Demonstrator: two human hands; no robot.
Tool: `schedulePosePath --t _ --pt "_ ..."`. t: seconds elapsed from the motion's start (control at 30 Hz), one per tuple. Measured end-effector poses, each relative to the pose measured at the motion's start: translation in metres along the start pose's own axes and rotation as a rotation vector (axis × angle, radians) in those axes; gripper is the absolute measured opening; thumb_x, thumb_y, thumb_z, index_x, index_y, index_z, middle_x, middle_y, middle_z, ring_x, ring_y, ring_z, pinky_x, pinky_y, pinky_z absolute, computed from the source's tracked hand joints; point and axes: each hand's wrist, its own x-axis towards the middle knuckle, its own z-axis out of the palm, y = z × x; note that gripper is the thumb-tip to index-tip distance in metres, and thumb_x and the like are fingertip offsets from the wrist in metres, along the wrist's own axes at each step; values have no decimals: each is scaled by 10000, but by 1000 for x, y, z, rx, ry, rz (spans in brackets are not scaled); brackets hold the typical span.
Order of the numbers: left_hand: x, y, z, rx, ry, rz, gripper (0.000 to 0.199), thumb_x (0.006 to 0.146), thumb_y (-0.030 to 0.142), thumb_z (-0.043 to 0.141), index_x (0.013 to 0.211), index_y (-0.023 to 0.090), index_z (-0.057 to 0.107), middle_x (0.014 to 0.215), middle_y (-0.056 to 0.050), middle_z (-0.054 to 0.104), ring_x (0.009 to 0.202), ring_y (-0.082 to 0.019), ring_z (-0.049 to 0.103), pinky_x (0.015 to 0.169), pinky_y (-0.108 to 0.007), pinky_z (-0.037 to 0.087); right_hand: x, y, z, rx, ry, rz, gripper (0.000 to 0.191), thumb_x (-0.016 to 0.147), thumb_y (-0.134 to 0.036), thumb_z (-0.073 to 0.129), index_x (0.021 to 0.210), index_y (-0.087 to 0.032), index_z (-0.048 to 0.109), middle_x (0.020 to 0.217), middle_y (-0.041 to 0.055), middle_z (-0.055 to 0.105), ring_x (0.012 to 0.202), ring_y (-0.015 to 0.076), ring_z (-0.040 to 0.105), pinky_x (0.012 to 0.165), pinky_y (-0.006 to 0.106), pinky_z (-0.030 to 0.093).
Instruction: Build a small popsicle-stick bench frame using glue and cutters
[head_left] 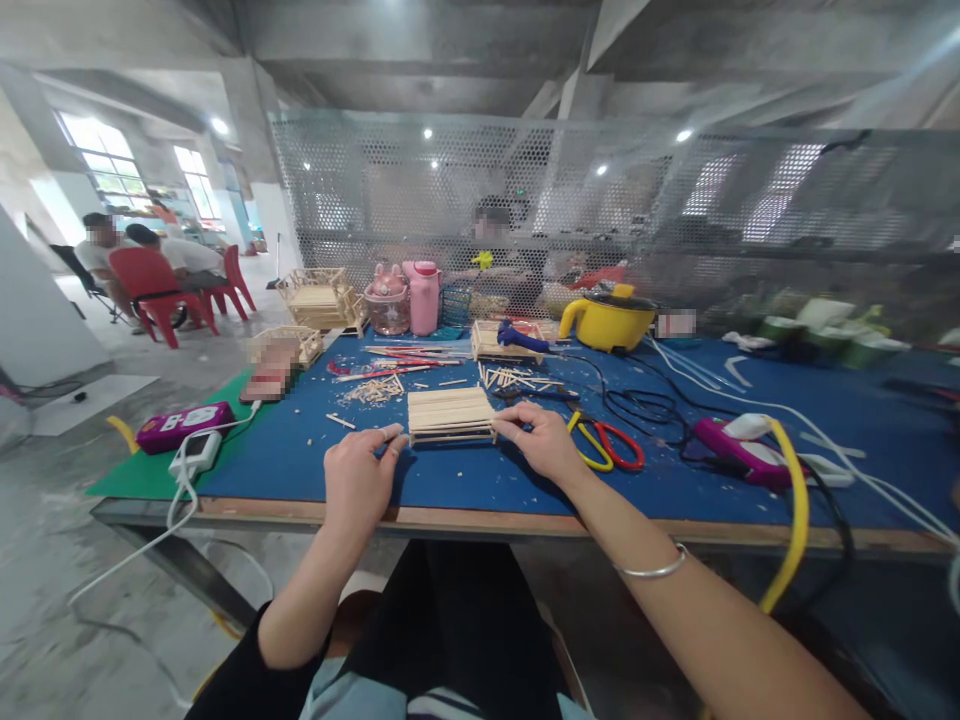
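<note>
A small slatted platform made of pale wooden sticks point(450, 412) stands on the blue mat in front of me. My left hand point(361, 474) is at its left end, with thumb and fingers closed at the front corner. At the opposite end, my right hand point(546, 442) pinches the right edge. Just behind the platform lie a pile of short stick pieces point(375, 389) and several loose sticks point(517, 379). Scissors with red and yellow handles point(619, 446) lie right of my right hand. A blue glue gun point(523, 338) rests farther back on another stick-built piece point(487, 340).
Stick-built models point(319, 300) stand at the back left, near a pink bottle point(424, 300). A yellow electric pot point(611, 318) is behind the black cables point(637, 405). Purple power strips point(184, 428) lie on both sides. A perforated metal screen point(420, 200) borders the table's back; people sit beyond.
</note>
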Motion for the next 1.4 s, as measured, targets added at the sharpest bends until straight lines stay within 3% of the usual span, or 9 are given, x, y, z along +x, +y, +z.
schedulePosePath --t 0.3,0.53,0.67,0.77,0.87,0.97,1.13,1.4 --pt "5 15 5 158 2 41 229 859 375 527 911 259 718 944 -43 733 907 -242 633 794 -365 384 -1 0 4 -88 0 -4 145 791 -316 608 781 -231 725 756 24 693 750 189 609 760 306 446" --pt "7 13 8 113 -1 66 236 857 356 522 891 236 721 915 -54 732 857 -237 642 757 -341 416 -4 1 8 -204 32 -6 262 810 -300 573 1009 -208 716 730 32 695 727 195 621 728 305 460" --pt "7 11 9 96 28 87 233 853 338 525 880 220 725 893 -53 731 828 -218 645 753 -315 448 -8 -3 8 -246 46 -36 289 795 -195 499 982 -199 719 897 50 733 824 206 649 771 308 481" --pt "6 11 9 90 44 102 225 852 327 529 883 216 723 885 -51 730 828 -207 648 753 -300 463 -10 -6 9 -388 60 -111 319 747 -130 462 918 -176 727 864 72 731 827 230 647 775 331 480" --pt "5 11 10 83 52 117 215 852 319 537 890 208 718 896 -51 729 839 -205 650 753 -293 470 -13 -7 9 -454 118 -127 355 712 -105 457 954 -175 708 801 61 717 780 225 641 747 322 475" --pt "5 12 9 90 50 125 205 853 296 539 892 201 716 912 -53 729 845 -211 651 747 -296 473 -14 -8 8 -376 206 -80 444 699 -80 447 1087 -166 645 778 34 698 713 191 631 695 285 472" --pt "6 14 9 93 50 126 205 852 279 536 889 192 718 907 -58 729 849 -221 652 751 -308 479 -13 -10 10 -287 186 -115 209 799 -219 519 926 -184 681 771 30 690 700 173 620 692 266 453" --pt "7 12 12 6 32 89 204 837 276 541 893 188 716 919 -64 732 870 -224 664 760 -321 494 -3 -9 11 -106 142 59 128 765 -262 565 755 -199 676 724 20 693 688 174 621 660 274 434"
